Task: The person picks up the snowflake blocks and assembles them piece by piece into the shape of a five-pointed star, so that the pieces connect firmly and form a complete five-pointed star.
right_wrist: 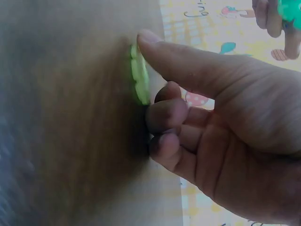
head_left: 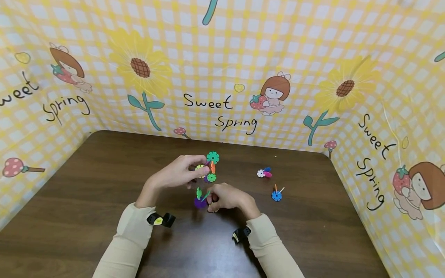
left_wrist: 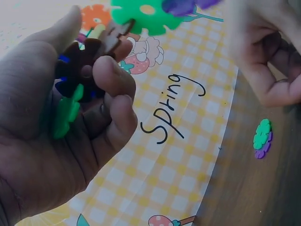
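My left hand (head_left: pixel 179 170) is raised over the table, gripping a cluster of interlocked, notched plastic discs (head_left: pixel 213 157). The left wrist view shows a dark disc (left_wrist: pixel 77 68) against the palm, with green, orange and purple discs joined around it. Lower and to the right, my right hand (head_left: pixel 227 196) is down close to the tabletop with its fingers curled. In the right wrist view, its thumb and a fingertip sit at opposite ends of a yellow-green notched disc (right_wrist: pixel 139 77), seen edge-on. Just left of those fingers lies a purple disc (head_left: pixel 199 203) with green discs on it.
To the right on the brown table (head_left: pixel 69 200) lie a white, blue and pink disc group (head_left: pixel 260 173) and a blue disc (head_left: pixel 276 196) with orange and pale pieces standing in it. A yellow checked cloth (head_left: pixel 208 69) walls the back and both sides.
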A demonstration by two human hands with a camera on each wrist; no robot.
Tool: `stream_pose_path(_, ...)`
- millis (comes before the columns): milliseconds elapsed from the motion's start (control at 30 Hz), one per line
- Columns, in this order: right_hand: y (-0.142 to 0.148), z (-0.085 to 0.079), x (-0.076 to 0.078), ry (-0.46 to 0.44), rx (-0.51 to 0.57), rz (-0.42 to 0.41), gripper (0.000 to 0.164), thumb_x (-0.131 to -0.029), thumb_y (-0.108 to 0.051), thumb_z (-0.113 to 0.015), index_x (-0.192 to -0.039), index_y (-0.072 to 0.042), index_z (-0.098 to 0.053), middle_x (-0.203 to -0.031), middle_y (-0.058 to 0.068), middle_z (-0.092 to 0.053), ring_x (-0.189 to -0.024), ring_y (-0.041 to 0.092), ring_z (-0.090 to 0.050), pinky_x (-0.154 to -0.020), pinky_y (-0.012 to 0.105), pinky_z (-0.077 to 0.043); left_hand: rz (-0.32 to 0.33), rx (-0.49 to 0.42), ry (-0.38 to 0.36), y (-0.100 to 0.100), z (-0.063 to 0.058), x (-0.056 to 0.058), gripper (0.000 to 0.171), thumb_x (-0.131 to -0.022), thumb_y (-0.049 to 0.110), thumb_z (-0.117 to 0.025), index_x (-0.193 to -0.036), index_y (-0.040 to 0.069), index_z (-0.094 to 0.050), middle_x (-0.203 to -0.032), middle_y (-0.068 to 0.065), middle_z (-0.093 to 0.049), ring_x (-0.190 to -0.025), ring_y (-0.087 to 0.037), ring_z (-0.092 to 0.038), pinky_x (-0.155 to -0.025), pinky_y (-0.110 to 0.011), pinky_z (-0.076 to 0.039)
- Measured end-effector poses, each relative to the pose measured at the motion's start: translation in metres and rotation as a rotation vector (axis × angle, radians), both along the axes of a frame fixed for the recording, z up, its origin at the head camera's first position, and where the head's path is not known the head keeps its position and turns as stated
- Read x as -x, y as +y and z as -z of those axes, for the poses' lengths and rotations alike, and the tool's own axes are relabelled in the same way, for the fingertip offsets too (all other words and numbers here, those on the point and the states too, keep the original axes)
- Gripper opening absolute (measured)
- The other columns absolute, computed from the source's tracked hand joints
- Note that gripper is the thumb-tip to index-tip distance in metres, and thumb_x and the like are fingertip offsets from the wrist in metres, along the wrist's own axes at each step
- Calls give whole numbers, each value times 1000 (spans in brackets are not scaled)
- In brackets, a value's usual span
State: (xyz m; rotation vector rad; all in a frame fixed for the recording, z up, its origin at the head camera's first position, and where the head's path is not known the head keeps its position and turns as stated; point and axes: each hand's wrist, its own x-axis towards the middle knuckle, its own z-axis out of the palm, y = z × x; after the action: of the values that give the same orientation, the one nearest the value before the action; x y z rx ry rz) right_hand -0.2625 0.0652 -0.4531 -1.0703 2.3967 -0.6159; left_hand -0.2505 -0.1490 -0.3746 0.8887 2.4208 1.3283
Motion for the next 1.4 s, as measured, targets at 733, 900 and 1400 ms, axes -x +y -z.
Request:
stream_pose_path(733, 26, -17, 9, -111, 70, 40, 15, -88, -15, -79, -92, -10, -65, -71, -4, -61, -57, 14, -59, -56, 24, -48, -27, 47, 128, 4, 2, 3, 15, -103, 32, -57, -106, 18, -62, -84, 4, -66, -72, -17, -61, -63, -31, -48)
stream_pose_path(900, 30, -28, 10, -103, 229, 1, 8, -94, -16, -72, -96, -9, -71, -76, 6, -69, -61, 26, -64, -57, 24, -50, -4, 51, 136, 5, 2, 3, 13, -102, 32, -59, -102, 19, -59, -73, 3, -58, -61, -13, -50, -57, -27, -41)
stream_pose_path(1400, 34, -44, 5, -69, 484, 76, 10, -99, -20, -66, -96, -12, -62, -69, 15, -64, -55, 33, -58, -56, 30, -50, -16, -6, 138, 4, 3, 3, 15, -103, 28, -60, -108, 14, -61, -94, -5, -72, -80, -19, -67, -71, -31, -53)
